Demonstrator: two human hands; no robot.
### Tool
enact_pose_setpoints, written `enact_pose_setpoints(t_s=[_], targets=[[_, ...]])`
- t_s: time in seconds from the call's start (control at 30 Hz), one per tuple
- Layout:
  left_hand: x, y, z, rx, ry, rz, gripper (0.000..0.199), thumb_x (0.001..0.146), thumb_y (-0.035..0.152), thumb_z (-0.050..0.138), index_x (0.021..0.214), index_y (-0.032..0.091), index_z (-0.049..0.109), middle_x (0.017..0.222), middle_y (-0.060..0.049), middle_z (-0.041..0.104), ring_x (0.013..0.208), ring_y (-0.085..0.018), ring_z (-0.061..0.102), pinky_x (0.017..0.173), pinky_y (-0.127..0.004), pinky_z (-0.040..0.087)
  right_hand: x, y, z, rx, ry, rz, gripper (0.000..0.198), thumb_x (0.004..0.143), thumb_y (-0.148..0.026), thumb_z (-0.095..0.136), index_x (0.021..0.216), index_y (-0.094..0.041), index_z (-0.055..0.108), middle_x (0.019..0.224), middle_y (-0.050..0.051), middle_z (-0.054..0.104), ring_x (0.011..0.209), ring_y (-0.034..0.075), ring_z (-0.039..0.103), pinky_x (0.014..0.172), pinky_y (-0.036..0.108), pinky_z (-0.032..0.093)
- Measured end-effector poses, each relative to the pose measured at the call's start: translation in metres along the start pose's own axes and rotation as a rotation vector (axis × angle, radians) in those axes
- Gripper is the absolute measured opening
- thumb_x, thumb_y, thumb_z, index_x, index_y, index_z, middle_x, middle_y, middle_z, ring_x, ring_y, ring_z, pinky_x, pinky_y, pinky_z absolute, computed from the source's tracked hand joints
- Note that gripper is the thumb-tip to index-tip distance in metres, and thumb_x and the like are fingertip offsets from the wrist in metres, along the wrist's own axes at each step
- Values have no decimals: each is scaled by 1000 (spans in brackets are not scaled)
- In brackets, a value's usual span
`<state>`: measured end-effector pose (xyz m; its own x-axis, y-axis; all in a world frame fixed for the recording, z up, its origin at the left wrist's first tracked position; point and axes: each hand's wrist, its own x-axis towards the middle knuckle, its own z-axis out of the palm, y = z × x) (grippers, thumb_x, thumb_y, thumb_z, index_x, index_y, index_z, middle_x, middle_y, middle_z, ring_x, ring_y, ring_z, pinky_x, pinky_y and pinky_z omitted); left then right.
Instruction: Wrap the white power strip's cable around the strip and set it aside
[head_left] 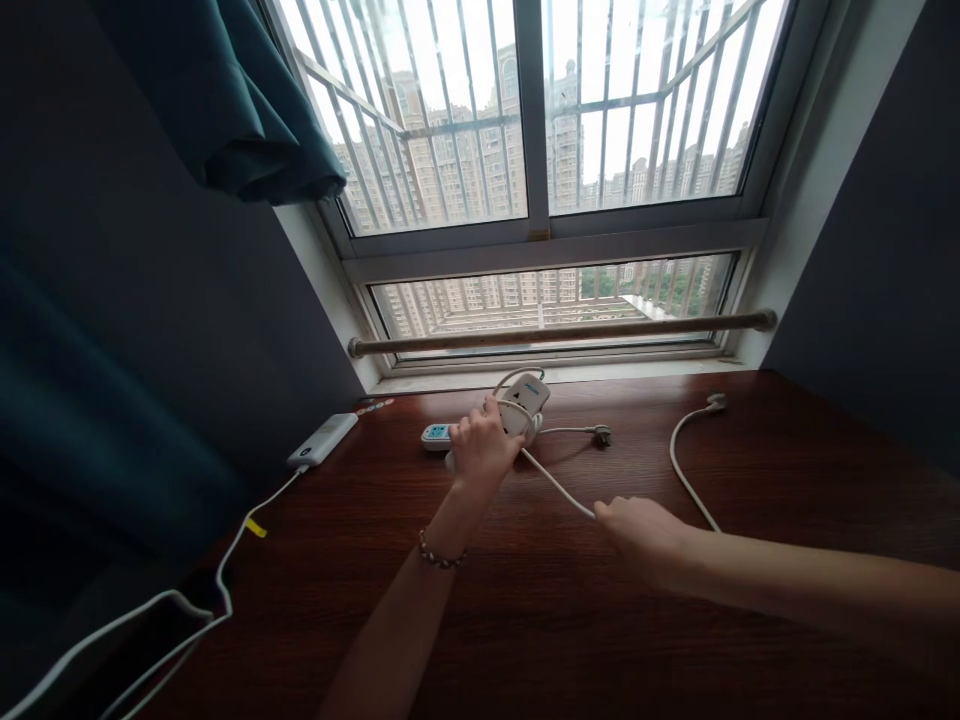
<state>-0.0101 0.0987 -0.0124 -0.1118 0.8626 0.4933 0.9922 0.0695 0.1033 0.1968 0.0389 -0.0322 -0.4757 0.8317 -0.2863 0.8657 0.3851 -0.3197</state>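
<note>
Dark wood is filling most of the head view: a desk [525,620] running up to a barred window [525,150] with tower blocks showing beyond it, a rod [559,334] lying across the sill and a teal curtain [225,110] hanging at the upper left.

You are reaching your left hand [484,448] out to the back of the desk, where it is closing its grip around a white power strip [517,405] that is sitting tilted up off the wood. Loops of white cord are lying over the strip just above your fingers. A beaded bracelet [441,556] is sitting on that wrist.

Your right hand [646,535] is hovering lower and nearer to you, well apart from the left, pinching the strip's white cord [559,485] at its fingertips; the cord is running straight from the pinch up to the strip. The plug end [602,435] is lying on the desk just right of the strip.

A second, smaller socket block with a blue face [436,435] is lying flat, touching or just beside your left hand. A separate white cable [686,460] is curving across the wood to the right, ending near the sill. Far left, a white power bank [324,439] is resting at the desk edge, with its lead [225,570] trailing down toward you.
</note>
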Motion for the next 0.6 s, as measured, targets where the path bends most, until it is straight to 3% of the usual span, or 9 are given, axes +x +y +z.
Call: enact_pose_setpoints(t_s=[0.1,0.13,0.2,0.3,0.37,0.5,0.6], targets=[[-1,2,7,44,-44,11,67,71,44,70,125,10,51,95,-19,66,89,-37,61,80,-45,38,-17,-7,-42,-168,39,-148,21,80,1,46,78,-13,61,84,16,67,81,26,65,61,30,31],[-2,3,9,45,-61,21,65,71,44,70,123,10,52,95,-19,66,89,-37,61,80,-45,38,-22,-8,-56,-339,35,-274,20,80,-1,47,73,-14,60,76,13,67,72,24,64,57,31,28],[-6,8,12,33,-94,45,62,69,44,70,119,10,54,93,-19,66,87,-37,62,79,-45,38,-27,-11,-79,-464,132,-491,18,82,-7,50,71,-17,60,68,8,66,60,19,59,54,31,24],[-14,16,14,-8,-137,95,62,70,44,68,117,6,54,91,-21,66,86,-39,63,79,-46,38,-25,-15,-105,-333,257,-763,17,86,-14,52,76,-19,65,70,3,67,59,14,56,57,27,29],[-20,21,13,-51,-163,149,62,71,43,68,116,3,54,92,-24,65,87,-40,62,80,-48,38,-13,-14,-119,-184,302,-868,18,89,-18,52,80,-18,68,69,2,66,59,11,54,57,25,31],[-26,24,5,-218,-230,359,54,66,40,72,110,11,58,89,-17,67,83,-37,63,76,-44,40,29,1,-146,23,420,-838,21,88,-28,57,86,-14,72,63,1,63,53,9,51,56,23,31],[-24,23,-5,-403,-275,563,60,58,37,77,113,22,58,88,-6,67,80,-30,63,74,-37,41,61,21,-157,264,348,-691,27,83,-36,62,80,-12,72,56,0,59,50,8,47,54,23,31]])
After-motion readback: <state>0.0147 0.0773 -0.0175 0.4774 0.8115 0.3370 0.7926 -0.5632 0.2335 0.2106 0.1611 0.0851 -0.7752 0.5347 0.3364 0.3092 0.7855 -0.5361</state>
